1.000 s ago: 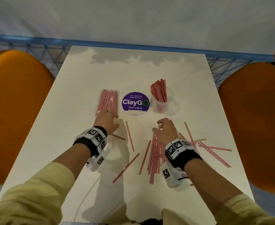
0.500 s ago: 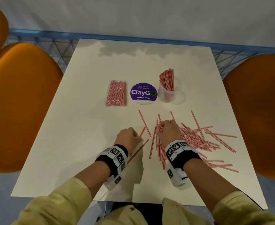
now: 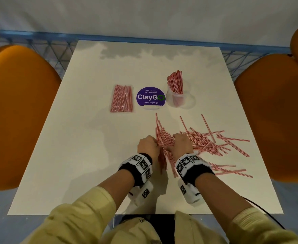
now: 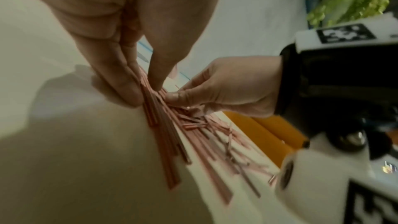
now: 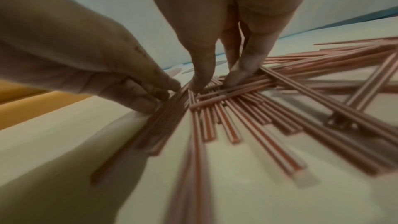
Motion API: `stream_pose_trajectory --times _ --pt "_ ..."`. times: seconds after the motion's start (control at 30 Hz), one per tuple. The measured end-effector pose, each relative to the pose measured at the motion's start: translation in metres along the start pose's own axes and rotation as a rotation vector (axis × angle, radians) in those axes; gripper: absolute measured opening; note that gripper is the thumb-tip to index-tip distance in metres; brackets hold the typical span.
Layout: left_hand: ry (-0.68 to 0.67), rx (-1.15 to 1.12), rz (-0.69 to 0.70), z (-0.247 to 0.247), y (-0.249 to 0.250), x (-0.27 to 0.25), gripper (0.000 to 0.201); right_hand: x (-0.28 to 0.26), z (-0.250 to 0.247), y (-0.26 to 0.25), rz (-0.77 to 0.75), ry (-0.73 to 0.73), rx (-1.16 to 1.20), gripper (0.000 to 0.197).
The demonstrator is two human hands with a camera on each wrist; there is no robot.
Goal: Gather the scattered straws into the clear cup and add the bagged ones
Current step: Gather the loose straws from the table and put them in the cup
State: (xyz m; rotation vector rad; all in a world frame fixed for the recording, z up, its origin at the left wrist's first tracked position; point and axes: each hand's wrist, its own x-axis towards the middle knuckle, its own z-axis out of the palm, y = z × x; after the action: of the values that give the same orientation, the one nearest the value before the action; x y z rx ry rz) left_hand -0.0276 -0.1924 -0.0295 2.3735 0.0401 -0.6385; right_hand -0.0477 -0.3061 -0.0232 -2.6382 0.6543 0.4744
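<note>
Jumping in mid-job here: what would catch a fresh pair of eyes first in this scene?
The sprawl of loose red-and-white straws fanned over the near right of the white table, with the left hand and right hand pressing a bunch together at its left edge. Behind them stand the clear cup already holding straws, a purple ClayGo sticker, and the bagged straws lying flat.

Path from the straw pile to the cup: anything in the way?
Nothing visible. Both hands, left and right, are already on the loose straws. The bare table lies between that pile and the cup. The ClayGo sign stands left of the cup, off the line. The cup already holds straws.
</note>
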Motion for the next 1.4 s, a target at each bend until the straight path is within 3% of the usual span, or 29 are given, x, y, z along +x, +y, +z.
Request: stream_pose_trajectory --times 0.17,0.33,0.53,0.73,0.9,1.0,1.1,1.2,1.33,1.4 --pt "-0.042 -0.027 0.0 0.008 0.01 0.006 0.027 0.003 -0.001 0.002 -0.033 0.08 -0.081 0.047" --pt "-0.138 -0.031 -0.024 0.009 0.016 0.013 0.034 0.009 -0.002 -0.006 0.019 0.008 0.104 0.026" --pt "-0.192 -0.146 -0.107 0.011 0.021 0.016 0.043 0.013 0.0 -0.004 0.049 -0.044 0.324 0.026" --pt "-0.208 -0.411 -0.202 0.016 0.028 0.018 0.056 0.01 -0.005 -0.011 -0.056 -0.026 0.336 0.028" --pt "-0.162 -0.6 -0.247 0.02 0.028 0.027 0.064 0.011 -0.006 -0.013 -0.145 -0.06 0.361 0.03" --pt "-0.112 -0.611 -0.211 0.019 0.022 0.033 0.067 0.011 -0.009 -0.011 -0.182 -0.1 0.549 0.036" --pt "-0.064 -0.611 -0.149 0.012 0.023 0.032 0.067 0.014 -0.012 -0.014 -0.127 -0.045 0.791 0.039" --pt "-0.038 -0.684 -0.124 0.006 0.024 0.031 0.072 0.02 -0.016 -0.019 -0.102 0.016 0.869 0.046" --pt "0.034 -0.703 -0.047 -0.011 0.032 0.027 0.044 0.023 -0.018 -0.024 -0.114 0.07 0.866 0.038" --pt "0.059 -0.707 -0.04 -0.019 0.035 0.026 0.046 0.021 -0.019 -0.025 -0.11 0.027 0.87 0.034"
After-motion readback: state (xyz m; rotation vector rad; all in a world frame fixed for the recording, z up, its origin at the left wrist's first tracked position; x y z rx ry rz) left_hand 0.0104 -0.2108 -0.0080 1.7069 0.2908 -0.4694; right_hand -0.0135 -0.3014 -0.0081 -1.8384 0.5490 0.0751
